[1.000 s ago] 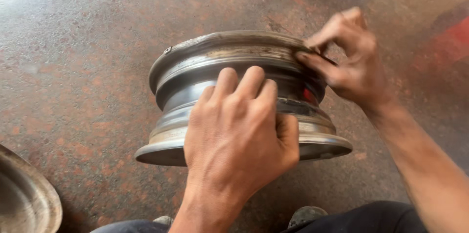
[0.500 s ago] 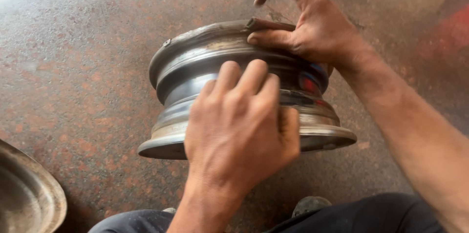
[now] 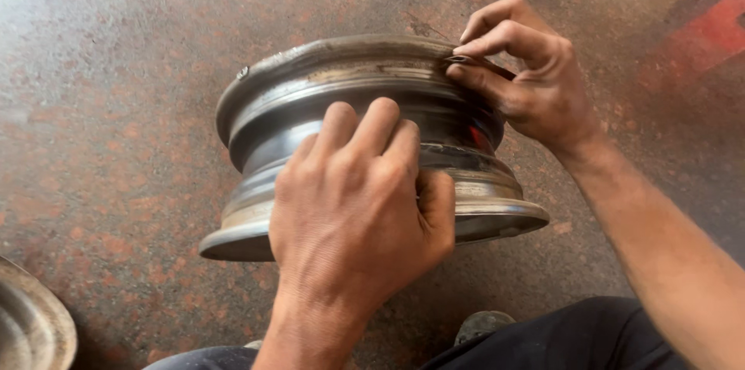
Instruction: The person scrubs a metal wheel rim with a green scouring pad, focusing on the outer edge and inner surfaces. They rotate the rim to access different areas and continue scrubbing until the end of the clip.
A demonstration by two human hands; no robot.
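A bare grey steel wheel rim (image 3: 310, 98) stands tilted on a speckled reddish stone floor, its wide lower flange resting on the ground. My left hand (image 3: 357, 215) lies over the near side of the rim's barrel, fingers curled against the metal and the thumb pressed on the lower flange. My right hand (image 3: 528, 83) is at the far upper edge, thumb and fingertips pinching the top flange where a small dark strip lies. A red patch shows on the barrel just below that hand.
The curved edge of another metal dish or rim (image 3: 31, 323) shows at the bottom left corner. My dark trouser legs (image 3: 574, 339) and a shoe tip (image 3: 481, 327) fill the bottom edge. Red paint (image 3: 718, 29) marks the floor at the right.
My right hand slid along the top flange toward the middle, then back to the right edge, where it pinches the flange again. My left hand stayed on the barrel. The rim barely shifted.
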